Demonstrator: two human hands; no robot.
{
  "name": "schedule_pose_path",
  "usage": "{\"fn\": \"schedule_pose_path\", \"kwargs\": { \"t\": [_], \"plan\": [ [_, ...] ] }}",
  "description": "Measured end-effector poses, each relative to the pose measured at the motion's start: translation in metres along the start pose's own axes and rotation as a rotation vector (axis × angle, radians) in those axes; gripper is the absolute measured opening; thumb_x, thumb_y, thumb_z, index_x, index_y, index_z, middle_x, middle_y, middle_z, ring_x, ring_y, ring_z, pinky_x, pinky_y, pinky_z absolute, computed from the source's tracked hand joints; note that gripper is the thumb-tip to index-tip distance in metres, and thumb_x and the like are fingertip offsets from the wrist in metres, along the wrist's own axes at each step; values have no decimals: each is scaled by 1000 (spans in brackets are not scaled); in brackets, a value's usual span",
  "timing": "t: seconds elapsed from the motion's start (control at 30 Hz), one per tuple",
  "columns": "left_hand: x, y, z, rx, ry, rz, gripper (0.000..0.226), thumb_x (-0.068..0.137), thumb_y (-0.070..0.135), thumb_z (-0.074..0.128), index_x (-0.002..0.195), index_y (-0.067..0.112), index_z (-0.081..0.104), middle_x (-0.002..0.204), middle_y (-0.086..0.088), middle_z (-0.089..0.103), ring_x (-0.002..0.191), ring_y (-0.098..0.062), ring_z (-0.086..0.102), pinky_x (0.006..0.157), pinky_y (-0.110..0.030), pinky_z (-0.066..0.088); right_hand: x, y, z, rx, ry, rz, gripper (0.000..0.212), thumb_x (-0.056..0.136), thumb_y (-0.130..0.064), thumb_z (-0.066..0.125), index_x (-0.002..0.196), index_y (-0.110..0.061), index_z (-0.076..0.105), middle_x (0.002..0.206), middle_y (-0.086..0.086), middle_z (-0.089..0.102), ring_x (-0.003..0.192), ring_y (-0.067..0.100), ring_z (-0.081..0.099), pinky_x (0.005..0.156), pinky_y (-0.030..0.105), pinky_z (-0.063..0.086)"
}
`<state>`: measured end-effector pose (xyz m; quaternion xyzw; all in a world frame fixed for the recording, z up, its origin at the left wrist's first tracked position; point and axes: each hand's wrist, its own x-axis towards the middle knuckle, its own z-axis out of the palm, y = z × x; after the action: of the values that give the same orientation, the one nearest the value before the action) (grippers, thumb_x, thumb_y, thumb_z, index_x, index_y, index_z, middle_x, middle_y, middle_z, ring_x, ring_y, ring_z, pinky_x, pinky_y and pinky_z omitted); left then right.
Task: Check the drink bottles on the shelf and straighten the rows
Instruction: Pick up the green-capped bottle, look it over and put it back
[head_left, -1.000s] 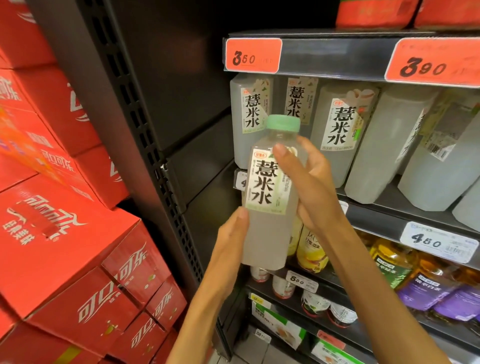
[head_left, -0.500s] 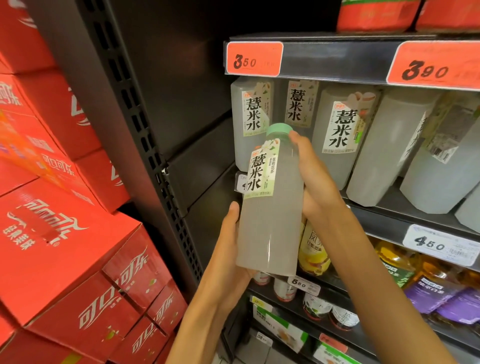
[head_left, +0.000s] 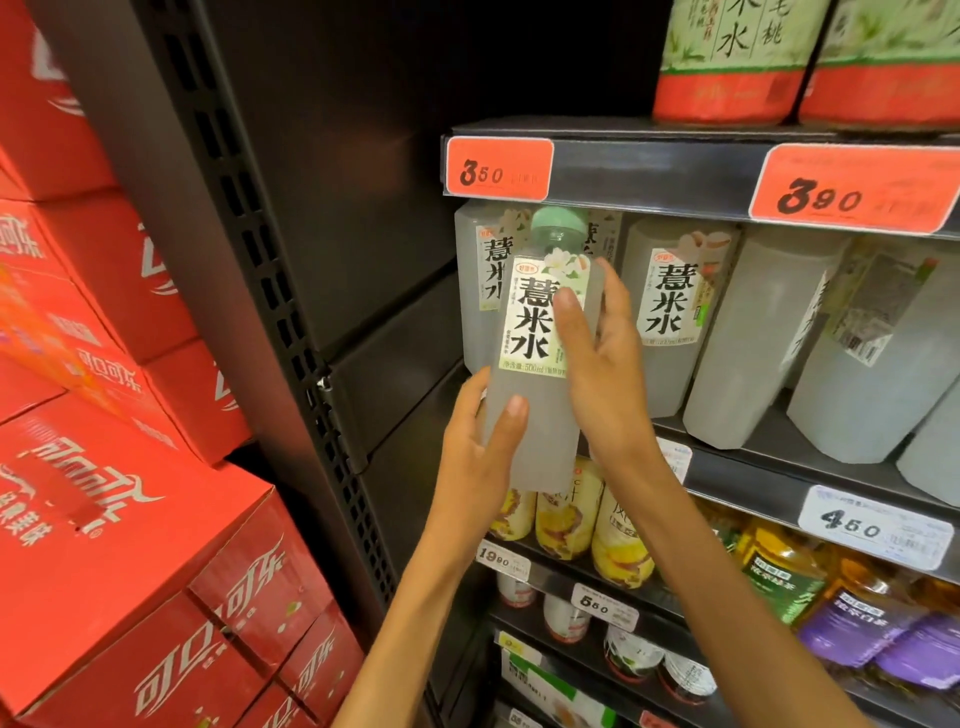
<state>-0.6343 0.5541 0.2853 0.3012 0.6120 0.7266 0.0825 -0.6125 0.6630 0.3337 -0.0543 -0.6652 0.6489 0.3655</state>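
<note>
The cloudy green-capped plastic bottle (head_left: 540, 353) reads "薏米水" and "500ml", orange shelf-edge price tags read "350" (head_left: 498, 169) and "390" (head_left: 852, 188), a white tag (head_left: 875, 527) reads "450", and red cardboard cartons (head_left: 130, 561) read "可口可乐".

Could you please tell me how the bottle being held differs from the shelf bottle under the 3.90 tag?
The held bottle is off the shelf, gripped by the left hand low down and the right hand at its label; the shelf bottle stands in its row, untouched. The held bottle's label faces the camera; the shelf bottle's is turned sideways, showing mostly bare plastic. The held bottle's green cap shows; the shelf bottle's top is hidden. Both hold cloudy pale liquid.
</note>
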Motion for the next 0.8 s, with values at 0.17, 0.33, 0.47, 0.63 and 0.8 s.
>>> {"fn": "schedule_pose_path", "kwargs": {
  "t": [0.17,0.33,0.47,0.63,0.8],
  "plan": [
    [23,-9,3,35,12,89,43,90,29,48,131,17,47,111,12,64,98,4,63,74,-13,51,13,2,5,-26,38,-42,49,102,-30,42,147,-17,27,129,4,58,105,12,65,76,24,57],
    [42,-20,8,123,72,111,50,95,35,48,143,21,38,134,9,50,119,7,50,87,-6,42,26,1,11,-205,86,-156,26,103,-31,40,119,-11,40,110,4,57,101,10,58,83,29,50],
    [50,-27,17,195,89,67,50,95,48,42,138,43,17,137,26,25,116,35,22,87,8,26,31,4,13,-299,103,-174,20,100,-27,49,108,-13,38,94,-8,44,83,-14,47,68,5,40],
    [54,-30,26,245,85,51,56,87,54,40,133,57,9,146,6,27,135,-8,35,109,-38,40,37,7,12,-313,112,-139,45,86,-23,72,107,-18,32,96,-10,47,86,-6,56,64,8,47],
    [53,-35,31,430,316,269,57,94,25,58,146,22,33,128,0,38,115,-1,44,97,-19,44,39,10,9,-286,124,-129,43,86,-22,71,105,-17,32,95,-5,51,84,-9,57,61,5,45]
  ]
}}
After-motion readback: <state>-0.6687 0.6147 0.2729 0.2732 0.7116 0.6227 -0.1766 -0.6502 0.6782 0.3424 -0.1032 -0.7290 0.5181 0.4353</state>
